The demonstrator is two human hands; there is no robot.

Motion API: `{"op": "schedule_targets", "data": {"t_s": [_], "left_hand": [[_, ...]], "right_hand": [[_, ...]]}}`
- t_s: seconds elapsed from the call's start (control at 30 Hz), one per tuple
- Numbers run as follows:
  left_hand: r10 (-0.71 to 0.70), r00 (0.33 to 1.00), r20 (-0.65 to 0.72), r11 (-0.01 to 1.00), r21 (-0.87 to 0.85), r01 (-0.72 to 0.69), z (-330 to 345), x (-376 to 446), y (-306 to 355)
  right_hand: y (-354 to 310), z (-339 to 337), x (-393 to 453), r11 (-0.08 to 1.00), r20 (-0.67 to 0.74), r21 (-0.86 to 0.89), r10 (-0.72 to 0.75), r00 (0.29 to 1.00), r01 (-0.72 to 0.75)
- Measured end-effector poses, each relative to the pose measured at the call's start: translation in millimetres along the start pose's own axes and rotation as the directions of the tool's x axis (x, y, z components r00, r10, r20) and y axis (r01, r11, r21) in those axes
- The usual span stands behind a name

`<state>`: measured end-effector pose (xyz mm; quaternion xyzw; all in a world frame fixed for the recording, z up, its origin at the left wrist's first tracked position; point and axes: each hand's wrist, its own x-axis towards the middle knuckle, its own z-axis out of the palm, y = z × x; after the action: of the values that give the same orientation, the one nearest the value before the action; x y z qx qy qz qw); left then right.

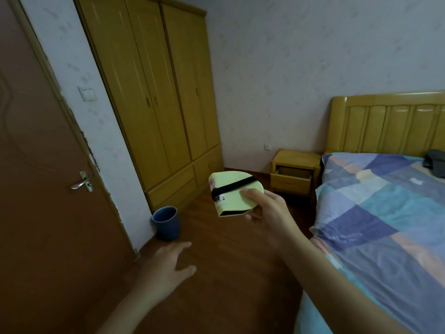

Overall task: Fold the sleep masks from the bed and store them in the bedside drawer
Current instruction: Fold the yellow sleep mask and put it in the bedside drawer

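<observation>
Nearest to the camera, the left hand [166, 263] hangs over the wooden floor [228, 261] with its fingers spread and relaxed, holding nothing. A little further, the right hand [267, 213] holds one folded sleep mask [232, 195] up in the air, with the thumb pressed on top and the other fingers curled under it. The mask is pale yellow, folded into a rounded half shape, with a black elastic strap across it and a small label whose print is too small to read. The fingers under the mask are mostly hidden. To the right is one bed [385, 213] with a checked blue cover, cut off by the edge; a dark item [435, 165] lies on it, hard to identify. Further away stands one bedside table [295, 160] with its one drawer [290, 180] pulled open; the inside is not visible.
</observation>
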<state>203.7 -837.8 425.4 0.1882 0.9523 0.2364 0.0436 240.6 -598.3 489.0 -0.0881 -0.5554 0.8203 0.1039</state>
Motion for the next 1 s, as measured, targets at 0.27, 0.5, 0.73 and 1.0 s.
{"op": "schedule_targets", "data": {"t_s": [0.27,0.5,0.73,1.0], "left_hand": [[0.199,0.977,-0.073,0.95,0.26,-0.174,-53,188,-13],[0.294,0.955,-0.047,0.918,0.292,-0.268,-81,360,-24],[0.43,0.903,0.006,0.874,0.248,-0.417,-68,530,-37],[0.57,0.81,0.139,0.77,0.255,-0.585,-31,710,21]], "right_hand": [[-5,37,171,1.0,-0.037,0.014,-0.008,0.999,0.009],[-5,50,299,0.999,-0.128,-0.03,-0.045,0.991,0.042],[-5,51,422,0.997,-0.284,-0.058,-0.071,0.956,0.056],[-27,-13,542,0.991,-0.48,-0.093,-0.129,0.868,0.096]]}}
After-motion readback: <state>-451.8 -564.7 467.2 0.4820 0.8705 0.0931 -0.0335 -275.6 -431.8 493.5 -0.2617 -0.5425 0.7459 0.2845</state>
